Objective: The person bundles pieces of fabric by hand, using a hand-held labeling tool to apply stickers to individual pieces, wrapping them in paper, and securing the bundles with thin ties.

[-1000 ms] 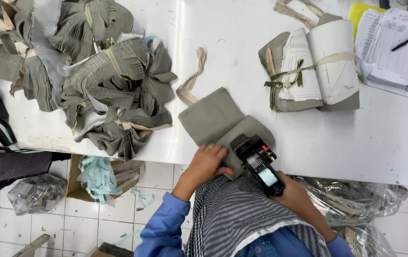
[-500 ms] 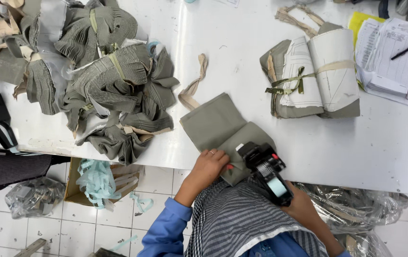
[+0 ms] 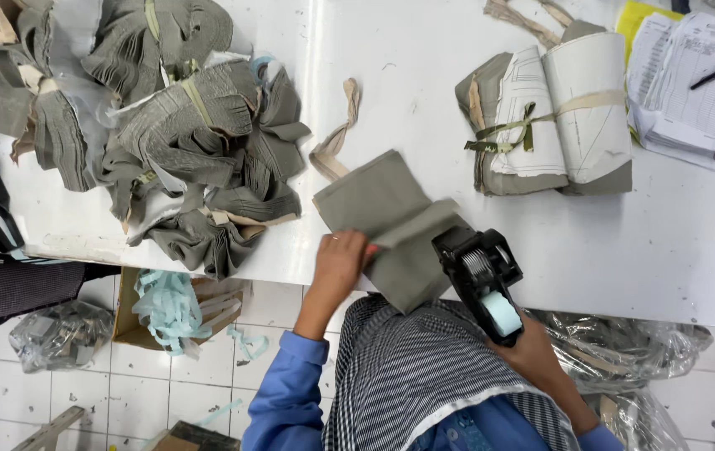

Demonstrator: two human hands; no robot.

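Your left hand (image 3: 339, 260) lies flat, fingers released, pressing the near edge of the grey-green cloth stack (image 3: 391, 221) at the lower middle of the frame, where it overhangs the worktop (image 3: 674, 242). Your right hand (image 3: 533, 351) is clenched around the black label gun (image 3: 482, 276), whose head touches the stack's right end. The stack's long axis runs from upper left to lower right, so the gun sits at its lower-right end and the left hand is nearer its middle. Against the earlier frame, the gun has moved up onto the cloth, and the left hand has hardly shifted.
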